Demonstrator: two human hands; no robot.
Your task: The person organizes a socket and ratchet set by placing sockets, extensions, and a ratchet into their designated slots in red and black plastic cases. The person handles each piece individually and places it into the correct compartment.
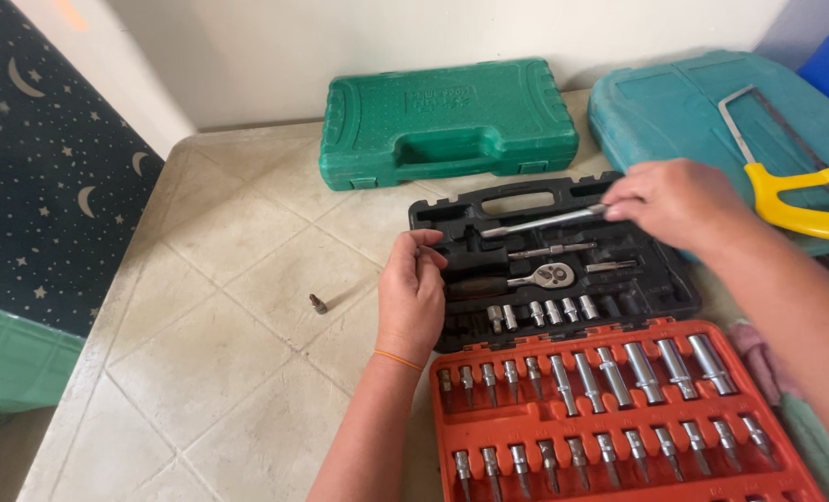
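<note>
The right hand pinches the end of a long chrome extension bar between closed fingers and holds it over the upper row of the open socket-set case. The bar lies nearly level, its free end pointing toward the left hand; whether it rests in its recess or sits just above it cannot be told. The left hand rests at the case's left edge with fingers curled inward, touching the black tray; whether it grips any small part cannot be told.

Judged from the layout, the set is largely in order. The black half of the case carries a ratchet handle, a shorter bar and a short row of small sockets, all seated. Several moulded recesses around them show empty. The orange tray nearest the camera holds two full rows of sockets and bits, upright and graded by size. One small dark bit lies loose on the tiled worktop, well apart from the case, so seating is probably incomplete.

Beyond the case, a closed green tool case lies against the wall. A teal case at the right supports a yellow-handled hacksaw.
</note>
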